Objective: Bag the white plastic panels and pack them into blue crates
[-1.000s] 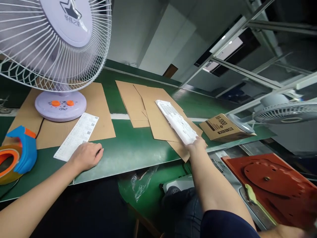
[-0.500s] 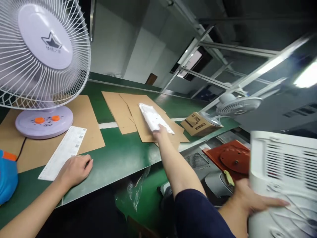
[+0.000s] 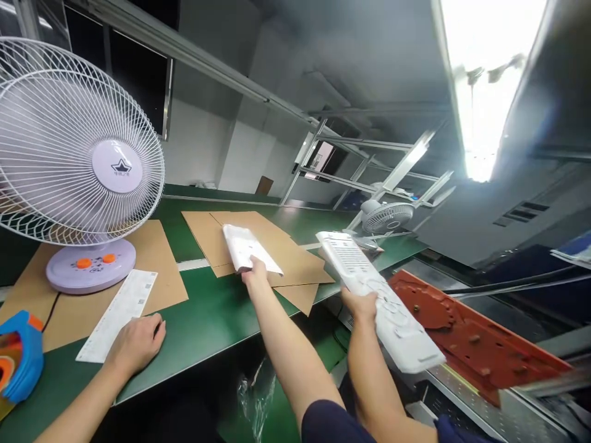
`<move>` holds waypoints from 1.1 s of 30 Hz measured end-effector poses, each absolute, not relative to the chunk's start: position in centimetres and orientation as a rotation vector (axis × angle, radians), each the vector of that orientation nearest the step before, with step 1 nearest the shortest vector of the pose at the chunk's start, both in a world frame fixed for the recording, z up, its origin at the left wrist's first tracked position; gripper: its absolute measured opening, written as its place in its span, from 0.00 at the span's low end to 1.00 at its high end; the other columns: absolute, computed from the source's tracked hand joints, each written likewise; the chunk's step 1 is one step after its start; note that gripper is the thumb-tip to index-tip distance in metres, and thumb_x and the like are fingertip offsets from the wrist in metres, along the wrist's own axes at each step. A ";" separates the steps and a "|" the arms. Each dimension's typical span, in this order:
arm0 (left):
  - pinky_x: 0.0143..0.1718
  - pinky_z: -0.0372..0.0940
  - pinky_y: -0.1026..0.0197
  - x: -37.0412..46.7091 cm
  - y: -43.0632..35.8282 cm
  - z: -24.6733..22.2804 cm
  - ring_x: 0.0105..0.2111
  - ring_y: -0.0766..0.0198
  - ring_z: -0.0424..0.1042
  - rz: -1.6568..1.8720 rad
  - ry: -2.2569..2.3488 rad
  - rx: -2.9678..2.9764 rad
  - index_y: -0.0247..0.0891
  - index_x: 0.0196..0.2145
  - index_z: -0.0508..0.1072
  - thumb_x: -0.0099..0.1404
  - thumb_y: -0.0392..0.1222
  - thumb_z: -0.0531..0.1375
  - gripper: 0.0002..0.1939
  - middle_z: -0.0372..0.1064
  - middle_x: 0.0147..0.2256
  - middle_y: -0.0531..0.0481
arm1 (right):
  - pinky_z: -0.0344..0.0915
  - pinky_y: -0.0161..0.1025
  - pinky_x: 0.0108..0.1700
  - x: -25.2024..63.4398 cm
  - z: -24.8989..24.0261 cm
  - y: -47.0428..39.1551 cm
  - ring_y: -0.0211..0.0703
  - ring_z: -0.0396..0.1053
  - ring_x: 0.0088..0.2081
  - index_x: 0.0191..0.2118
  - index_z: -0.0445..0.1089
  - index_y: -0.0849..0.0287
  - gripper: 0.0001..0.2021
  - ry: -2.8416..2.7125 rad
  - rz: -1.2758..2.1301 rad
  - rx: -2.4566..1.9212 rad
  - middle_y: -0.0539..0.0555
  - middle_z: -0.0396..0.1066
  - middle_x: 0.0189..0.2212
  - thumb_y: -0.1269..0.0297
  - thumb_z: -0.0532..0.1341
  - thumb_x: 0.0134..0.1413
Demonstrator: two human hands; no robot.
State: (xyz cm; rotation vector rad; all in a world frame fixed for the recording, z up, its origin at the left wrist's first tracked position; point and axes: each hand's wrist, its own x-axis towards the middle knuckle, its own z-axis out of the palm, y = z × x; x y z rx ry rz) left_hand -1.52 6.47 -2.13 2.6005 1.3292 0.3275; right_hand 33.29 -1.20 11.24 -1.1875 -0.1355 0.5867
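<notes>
Head view, white part (image 3: 250,245) gripped at near edge by right fingers (image 3: 257,265), left fingers (image 3: 159,330) released

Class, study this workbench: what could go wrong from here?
The right hand grips the white part at its near edge, so it might tip or slip. A co-worker's hand holds a white panel close by, which could bump the right arm. The left hand lies over the printed sheet and may drag it.

three hands (image 3: 137,339), two fans (image 3: 117,166), two knobs (image 3: 84,263), one tape dispenser (image 3: 28,357)
</notes>
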 end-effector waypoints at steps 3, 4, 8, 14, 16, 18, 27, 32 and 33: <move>0.37 0.61 0.54 -1.6 6.4 -2.1 0.39 0.48 0.80 0.341 1.342 2.596 0.44 0.33 0.68 0.81 0.47 0.45 0.19 0.81 0.36 0.45 | 0.80 0.50 0.50 29.4 10.1 1.8 0.49 0.79 0.49 0.60 0.73 0.60 0.17 -0.017 0.681 -1.078 0.59 0.77 0.54 0.60 0.68 0.72; 0.37 0.62 0.54 -1.6 6.5 -2.1 0.39 0.48 0.81 0.348 1.339 2.599 0.44 0.33 0.69 0.81 0.47 0.45 0.19 0.81 0.36 0.45 | 0.81 0.50 0.50 28.2 9.5 2.2 0.49 0.80 0.48 0.61 0.72 0.60 0.17 0.025 0.709 -1.040 0.58 0.78 0.53 0.65 0.68 0.71; 0.38 0.65 0.53 -2.0 6.7 -2.3 0.38 0.49 0.81 0.428 1.320 2.626 0.45 0.32 0.69 0.80 0.49 0.44 0.21 0.80 0.34 0.47 | 0.82 0.50 0.48 23.9 7.4 0.9 0.54 0.83 0.47 0.62 0.72 0.59 0.30 0.123 0.819 -0.904 0.56 0.84 0.44 0.80 0.69 0.53; 0.53 0.72 0.44 -1.5 7.0 -3.4 0.47 0.44 0.81 0.817 1.110 2.612 0.45 0.47 0.78 0.78 0.55 0.50 0.20 0.82 0.45 0.41 | 0.82 0.52 0.49 20.2 6.6 -3.6 0.58 0.84 0.47 0.59 0.75 0.56 0.34 0.186 0.988 -0.767 0.55 0.85 0.43 0.79 0.73 0.43; 0.59 0.71 0.40 -0.1 6.8 -3.5 0.55 0.41 0.78 0.912 1.036 2.537 0.44 0.57 0.76 0.76 0.56 0.55 0.21 0.80 0.54 0.39 | 0.83 0.52 0.50 19.4 6.8 -4.6 0.59 0.84 0.48 0.58 0.75 0.56 0.34 0.184 1.004 -0.748 0.56 0.85 0.45 0.79 0.74 0.41; 0.66 0.68 0.37 1.9 6.6 -3.4 0.63 0.40 0.73 0.963 0.986 2.430 0.43 0.65 0.69 0.71 0.53 0.61 0.28 0.75 0.62 0.38 | 0.83 0.53 0.50 18.8 7.1 -5.2 0.60 0.83 0.51 0.57 0.75 0.55 0.35 0.163 1.036 -0.737 0.57 0.85 0.47 0.79 0.75 0.40; 0.63 0.72 0.44 7.5 5.6 -3.0 0.61 0.48 0.78 0.852 1.177 1.836 0.42 0.77 0.40 0.78 0.42 0.52 0.37 0.71 0.66 0.31 | 0.84 0.54 0.50 18.0 7.2 -6.1 0.61 0.81 0.55 0.57 0.75 0.54 0.34 0.125 1.086 -0.718 0.57 0.84 0.51 0.77 0.78 0.40; 0.53 0.74 0.51 7.6 4.6 -1.8 0.49 0.49 0.83 0.754 1.156 1.746 0.31 0.65 0.70 0.73 0.38 0.58 0.25 0.83 0.51 0.35 | 0.83 0.57 0.53 19.7 8.1 -6.2 0.62 0.81 0.55 0.63 0.72 0.57 0.39 0.069 1.109 -0.759 0.59 0.83 0.52 0.80 0.76 0.43; 0.53 0.73 0.51 7.2 4.4 -1.4 0.48 0.49 0.83 0.706 1.163 1.783 0.32 0.60 0.76 0.71 0.36 0.59 0.21 0.83 0.49 0.36 | 0.83 0.57 0.55 20.3 8.5 -6.3 0.62 0.81 0.55 0.64 0.72 0.58 0.39 0.053 1.104 -0.770 0.60 0.83 0.53 0.81 0.76 0.44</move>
